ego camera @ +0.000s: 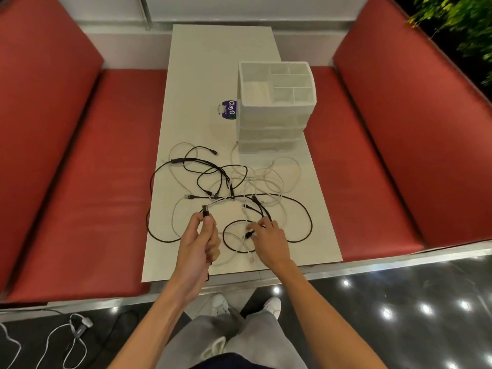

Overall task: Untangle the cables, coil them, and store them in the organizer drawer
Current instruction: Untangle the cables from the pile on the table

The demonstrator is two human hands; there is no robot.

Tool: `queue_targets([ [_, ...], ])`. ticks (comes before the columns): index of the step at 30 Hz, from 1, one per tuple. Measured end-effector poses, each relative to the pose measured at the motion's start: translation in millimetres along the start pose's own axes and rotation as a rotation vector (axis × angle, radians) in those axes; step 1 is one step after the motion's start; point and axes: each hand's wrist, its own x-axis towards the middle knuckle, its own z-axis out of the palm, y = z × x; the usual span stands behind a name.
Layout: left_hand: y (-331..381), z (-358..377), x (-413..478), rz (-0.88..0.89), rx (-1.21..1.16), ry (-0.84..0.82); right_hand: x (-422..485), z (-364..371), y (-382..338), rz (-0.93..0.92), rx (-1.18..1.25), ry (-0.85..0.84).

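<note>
Table: left hand grips plug, right hand pinches cables.

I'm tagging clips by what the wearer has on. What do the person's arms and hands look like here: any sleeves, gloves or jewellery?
The left forearm and right forearm are bare to the frame edge, with no sleeves in view. The left hand and right hand wear no gloves, and no watch, ring, band or marking shows.

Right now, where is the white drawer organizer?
In the head view, the white drawer organizer stands on the table, right side, beyond the cable tangle, a purple label at its left.
</note>
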Motion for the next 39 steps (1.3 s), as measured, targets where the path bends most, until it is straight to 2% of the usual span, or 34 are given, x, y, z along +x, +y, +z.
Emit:
queue_targets([
  [5, 6.4, -9.4, 3.9, 0.042, 0.036, 0.026, 6.4, 2.2, 5.7, -0.065, -0.084, -0.005],
  [7, 8.2, -12.5, 5.6, 0.054, 0.048, 0.028, 10.3, -11.0, 4.8, -0.061, -0.012, -0.036],
  [10, 10.5, -17.0, 7.4, 0.057, 0.065, 0.034, 17.9, -46.3, -3.5, 0.031, 0.293, -0.037],
  [13, 12.2, -18.5, 10.1, 0.038, 0.057, 0.047, 23.5, -100.0, -19.9, 0.092, 0.691, 0.082],
  [16, 15.8, -16.8, 14.9, 0.031, 0.055, 0.044, 25.8, -158.5, -38.1, 0.087, 0.902, 0.221],
  [19, 18.6, -13.2, 19.9, 0.02, 0.09, 0.039, 31.9, -199.1, -47.4, 0.084, 0.917, 0.281],
  [24, 24.9, -1.3, 30.6, 0.035, 0.17, 0.015, 47.1, -219.3, -46.1, 0.09, 0.745, 0.141],
  [29, 32.7, 5.0, 36.7, 0.049, 0.131, -0.014, 37.4, -233.0, -50.7, 0.091, 0.965, 0.159],
  [34, 42.0, 1.0, 42.7, 0.099, 0.141, -0.005, 8.8, -274.8, -65.0, 0.04, 1.401, 0.22],
  [36, 44.9, -2.3, 45.3, 0.118, 0.131, 0.01, -5.1, -291.0, -70.3, 0.006, 1.466, 0.304],
  [39, 47.5, -6.5, 47.7, 0.142, 0.114, 0.024, -20.0, -302.1, -73.8, 0.005, 1.429, 0.434],
])
